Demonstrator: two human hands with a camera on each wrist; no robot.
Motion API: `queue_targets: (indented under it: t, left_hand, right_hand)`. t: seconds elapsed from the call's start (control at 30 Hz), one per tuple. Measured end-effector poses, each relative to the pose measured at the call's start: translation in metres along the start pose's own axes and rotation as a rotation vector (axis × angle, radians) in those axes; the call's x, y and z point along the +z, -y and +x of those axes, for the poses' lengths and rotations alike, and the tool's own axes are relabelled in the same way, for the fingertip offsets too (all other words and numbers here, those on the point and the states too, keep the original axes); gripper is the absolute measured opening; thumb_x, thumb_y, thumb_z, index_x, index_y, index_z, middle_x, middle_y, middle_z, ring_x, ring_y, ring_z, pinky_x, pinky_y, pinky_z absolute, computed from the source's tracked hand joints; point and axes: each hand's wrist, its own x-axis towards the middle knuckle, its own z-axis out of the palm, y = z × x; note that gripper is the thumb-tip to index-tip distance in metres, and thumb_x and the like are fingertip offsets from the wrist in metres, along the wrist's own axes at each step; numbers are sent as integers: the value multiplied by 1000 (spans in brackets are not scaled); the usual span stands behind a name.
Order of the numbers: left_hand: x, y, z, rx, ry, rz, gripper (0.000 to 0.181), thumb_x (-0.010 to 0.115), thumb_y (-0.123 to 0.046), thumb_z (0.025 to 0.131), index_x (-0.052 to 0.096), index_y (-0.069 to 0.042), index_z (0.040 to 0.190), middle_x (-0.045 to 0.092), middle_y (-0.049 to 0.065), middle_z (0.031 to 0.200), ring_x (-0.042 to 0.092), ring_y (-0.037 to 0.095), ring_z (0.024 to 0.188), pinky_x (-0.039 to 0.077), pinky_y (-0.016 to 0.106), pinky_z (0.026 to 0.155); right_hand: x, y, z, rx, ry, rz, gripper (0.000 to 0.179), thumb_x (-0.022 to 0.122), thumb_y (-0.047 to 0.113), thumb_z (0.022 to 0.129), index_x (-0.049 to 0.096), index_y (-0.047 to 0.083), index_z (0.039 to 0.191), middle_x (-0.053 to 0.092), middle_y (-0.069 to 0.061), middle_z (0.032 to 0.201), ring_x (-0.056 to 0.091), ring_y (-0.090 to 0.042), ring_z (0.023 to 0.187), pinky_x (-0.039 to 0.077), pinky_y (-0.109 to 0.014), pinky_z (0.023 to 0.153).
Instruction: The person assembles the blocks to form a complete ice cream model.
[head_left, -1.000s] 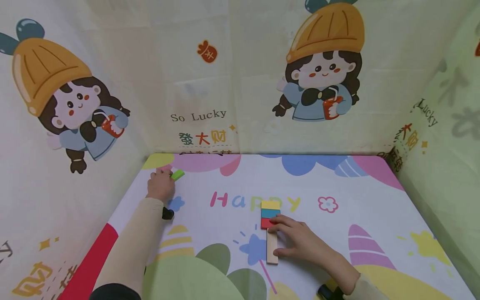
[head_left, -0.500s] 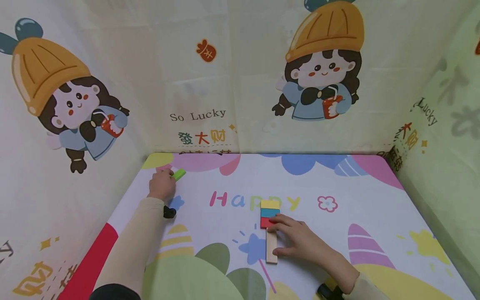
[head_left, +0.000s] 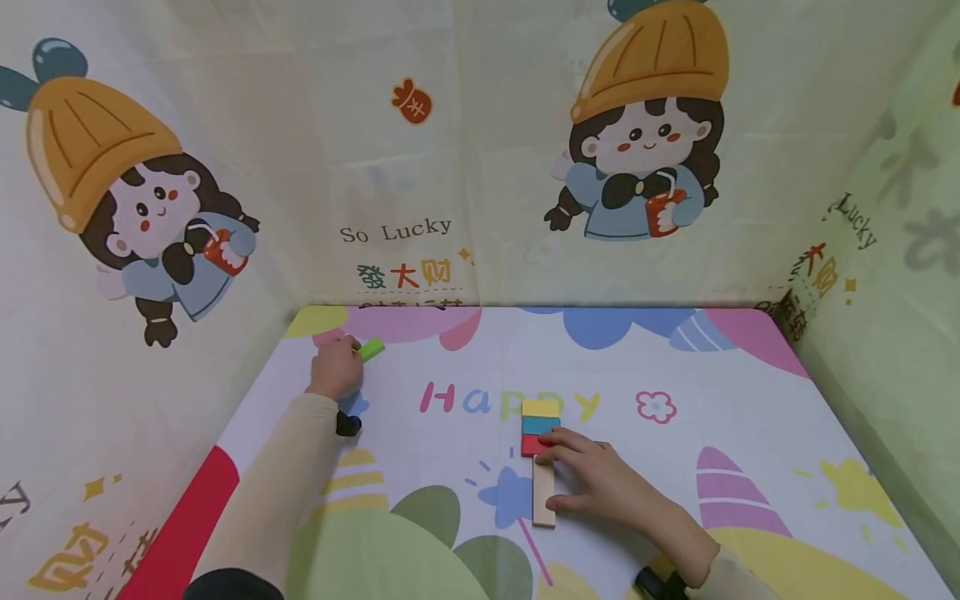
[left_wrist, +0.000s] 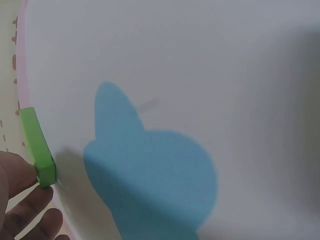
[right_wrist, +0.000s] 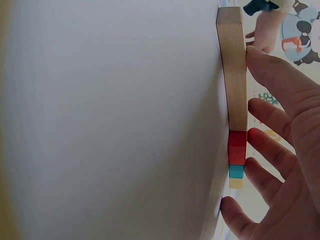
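Near the far left of the table, my left hand [head_left: 335,367] pinches a bright green block [head_left: 371,349] between thumb and fingers. The left wrist view shows one end of that green block [left_wrist: 39,145] at the fingertips, the rest sticking out. My right hand [head_left: 596,479] lies beside a row of blocks, fingers loosely spread and fingertips along its right side. A long plain wooden block [head_left: 543,492] points toward me, thumb at its near part. Beyond it, crosswise, sit a red block [head_left: 529,446], a blue block [head_left: 541,426] and a yellow block [head_left: 541,408], side by side.
The table [head_left: 450,450] has a printed cover with shapes and the word "Happy". Cloth walls with cartoon prints, such as the back wall [head_left: 510,167], stand along its far edge and both sides.
My left hand has moved a little to the right with the green block in its fingers. The right hand and the row of blocks have stayed in place.
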Motion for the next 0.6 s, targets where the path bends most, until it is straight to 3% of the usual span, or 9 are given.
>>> queue_targets:
  t: [0.3, 0.6]
  left_hand:
    - [5, -10, -1, 79, 10, -23, 37, 42, -11, 102, 58, 6, 132, 58, 28, 126, 60, 42, 114, 49, 58, 103]
    - [15, -31, -4, 123, 9, -10, 34, 46, -11, 101, 61, 2, 130, 59, 23, 125, 62, 39, 112, 51, 54, 100]
  right_hand:
    - [1, -1, 0, -7, 0, 8, 49, 87, 41, 82, 69, 27, 125, 56, 1, 147, 49, -28, 142, 45, -62, 100]
    - [1, 0, 0, -2, -4, 6, 48, 88, 39, 81, 69, 27, 124, 57, 1, 146, 49, -28, 141, 45, -62, 101]
